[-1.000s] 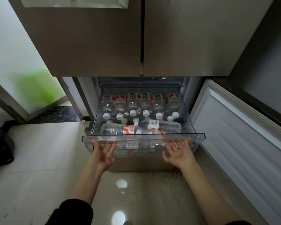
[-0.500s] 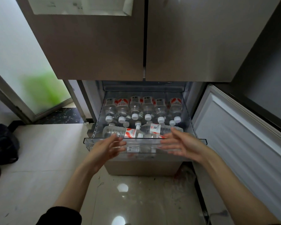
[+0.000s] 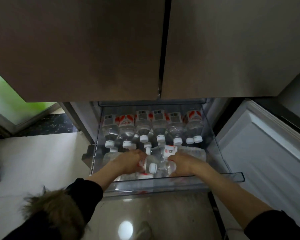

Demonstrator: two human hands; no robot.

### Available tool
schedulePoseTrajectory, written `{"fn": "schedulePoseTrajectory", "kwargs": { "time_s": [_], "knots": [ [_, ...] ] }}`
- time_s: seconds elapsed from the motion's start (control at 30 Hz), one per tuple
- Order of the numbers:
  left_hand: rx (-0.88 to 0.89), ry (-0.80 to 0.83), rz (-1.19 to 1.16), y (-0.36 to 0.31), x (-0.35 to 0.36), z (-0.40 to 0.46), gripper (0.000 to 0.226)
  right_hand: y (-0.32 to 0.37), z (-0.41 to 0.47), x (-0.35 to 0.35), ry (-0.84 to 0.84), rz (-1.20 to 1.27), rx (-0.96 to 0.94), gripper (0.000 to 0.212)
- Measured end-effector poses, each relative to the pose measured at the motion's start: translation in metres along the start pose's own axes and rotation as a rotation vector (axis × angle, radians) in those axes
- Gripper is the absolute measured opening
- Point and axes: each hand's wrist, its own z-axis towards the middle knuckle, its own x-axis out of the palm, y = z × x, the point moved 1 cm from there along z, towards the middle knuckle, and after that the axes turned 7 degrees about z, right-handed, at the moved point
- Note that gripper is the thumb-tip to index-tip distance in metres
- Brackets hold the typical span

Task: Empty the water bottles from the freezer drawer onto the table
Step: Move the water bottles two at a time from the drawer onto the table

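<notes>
Left hand (image 3: 128,161) and right hand (image 3: 182,163): each curled round a water bottle lying near the front wall of the freezer drawer (image 3: 163,185).

Left-hand bottle (image 3: 150,164): capped, red-labelled; right-hand bottle (image 3: 164,168): clear. Judged full, heavy, firm-walled, possibly cold-slick; grip mid-body, not the cap. Back row of bottles (image 3: 151,125) lies along the rear wall, caps forward. Lift must clear the drawer's front rim, under the closed upper doors (image 3: 111,49); open lower door (image 3: 267,144) limits the right side. Table not in view.

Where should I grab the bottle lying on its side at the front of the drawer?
Grip the front bottle round its clear middle, coming from above. It lies on its side with its white cap toward you, and the drawer front wall blocks a low reach. The hands are there now.
</notes>
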Motion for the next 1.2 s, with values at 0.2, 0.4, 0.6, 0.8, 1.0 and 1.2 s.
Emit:
{"fn": "schedulePoseTrajectory", "kwargs": {
  "time_s": [0.2, 0.4, 0.6, 0.8, 1.0, 1.2],
  "knots": [
    [0.055, 0.069, 0.186, 0.007, 0.005, 0.021, 0.077, -0.003, 0.011, 0.001, 0.034, -0.153, 0.021, 0.065],
    [0.078, 0.008, 0.232, 0.007, 0.003, 0.02, 0.075, -0.004, 0.007, -0.006, -0.029, -0.186, -0.045, 0.066],
    [0.029, -0.138, 0.088, 0.01, -0.009, 0.0, 0.074, -0.013, -0.024, -0.019, -0.177, 0.199, 0.012, 0.063],
    [-0.102, -0.571, -0.481, 0.001, -0.053, -0.054, 0.072, -0.017, -0.055, -0.033, -0.459, 0.746, -0.108, 0.064],
    [-0.202, -0.917, -0.636, -0.036, -0.091, -0.134, 0.064, 0.039, -0.092, -0.057, -0.631, 0.818, -0.415, 0.066],
    [-0.427, -1.254, -0.75, -0.035, -0.096, -0.237, 0.055, 0.133, -0.147, -0.07, -0.572, 0.935, -0.749, 0.056]
  ]
}}
